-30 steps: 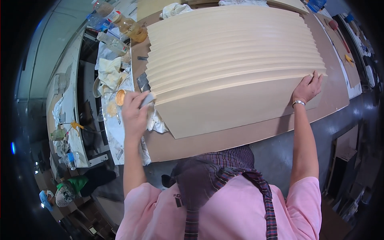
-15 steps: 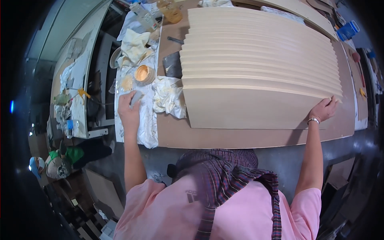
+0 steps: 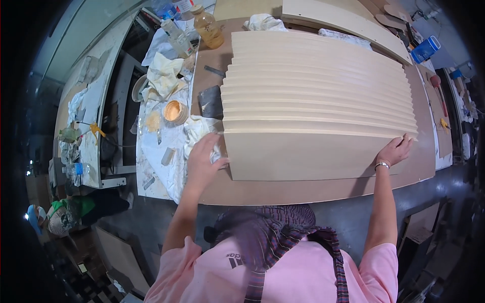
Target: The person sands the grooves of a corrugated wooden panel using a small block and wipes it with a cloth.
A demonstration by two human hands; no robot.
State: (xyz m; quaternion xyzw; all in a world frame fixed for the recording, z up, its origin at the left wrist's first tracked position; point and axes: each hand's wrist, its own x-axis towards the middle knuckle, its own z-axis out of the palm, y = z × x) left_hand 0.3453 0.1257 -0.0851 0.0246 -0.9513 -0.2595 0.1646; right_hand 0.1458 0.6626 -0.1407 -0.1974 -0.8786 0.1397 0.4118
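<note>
Several flat cream boards [image 3: 308, 156] lie overlapped in a staggered stack, with their long edges showing as steps. My right hand [image 3: 395, 151] has its fingers closed at the right end of the front board's upper edge. At the stack's lower left, my left hand [image 3: 203, 160] is open, thumb and fingers apart, with the thumb close to the front board's left edge. A crumpled white cloth [image 3: 198, 127] lies partly behind the left fingers. Left of this hand, a small grey block [image 3: 168, 156] sits on the white, stained table covering [image 3: 169, 184].
An open tub of orange paste [image 3: 175, 112], a dark block [image 3: 210, 101], a stained rag [image 3: 164, 76] and bottles [image 3: 208, 28] stand left of the stack. A blue container [image 3: 425, 49] is at far right. Another person [image 3: 70, 212] is at the lower left.
My left hand has let go of the small grey block on the covering and moved right to the boards' left edge. My right hand stays at the boards' right edge. The view has shifted.
</note>
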